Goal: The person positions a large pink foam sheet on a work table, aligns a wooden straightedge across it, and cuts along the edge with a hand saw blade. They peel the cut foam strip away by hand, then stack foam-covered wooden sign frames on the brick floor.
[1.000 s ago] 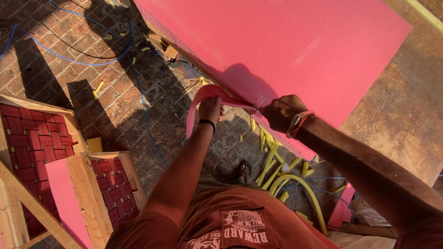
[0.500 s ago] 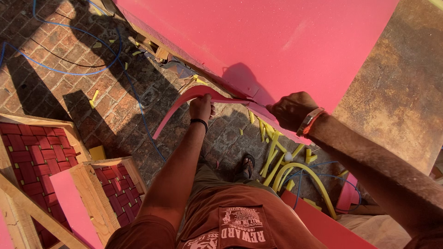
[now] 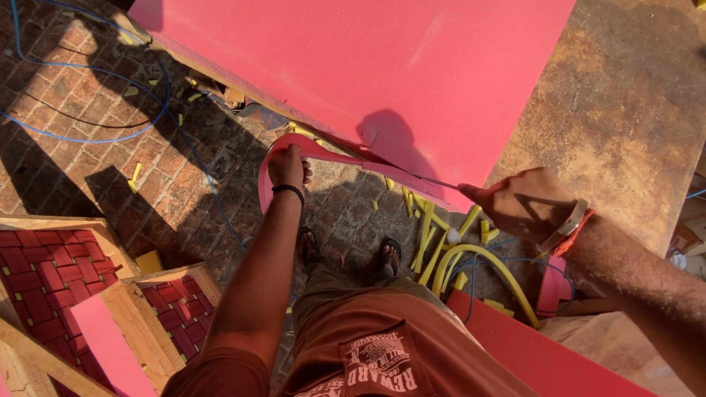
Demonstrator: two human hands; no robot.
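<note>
The left hand (image 3: 288, 167) is closed around a long pink foam strip (image 3: 323, 156), gripping it where the strip curls down off the near edge of the sheet; a black band sits on that wrist. The strip runs from this hand rightward along the sheet's edge, remaining attached farther along, and its loose end loops below the hand over the brick floor. The right hand (image 3: 523, 204) is clenched on the handle of a thin blade (image 3: 432, 180), whose tip meets the strip at the edge of the big pink foam sheet (image 3: 382, 66). An orange and pale wristband circles the right wrist.

The sheet lies on a rusty brown metal table (image 3: 632, 110), overhanging its near side, and casts the shadow of the hand on its own surface. Below it, yellow foam offcuts (image 3: 434, 239) lie scattered on the brick floor (image 3: 81, 162), with a curved yellow piece beside the person's sandalled feet. A blue cable (image 3: 158, 103) loops across the bricks at the left. At lower left stand wooden frames (image 3: 110, 294) filled with red quilted padding, with a pink foam piece leaning against them. A red board (image 3: 537, 353) lies at lower right.
</note>
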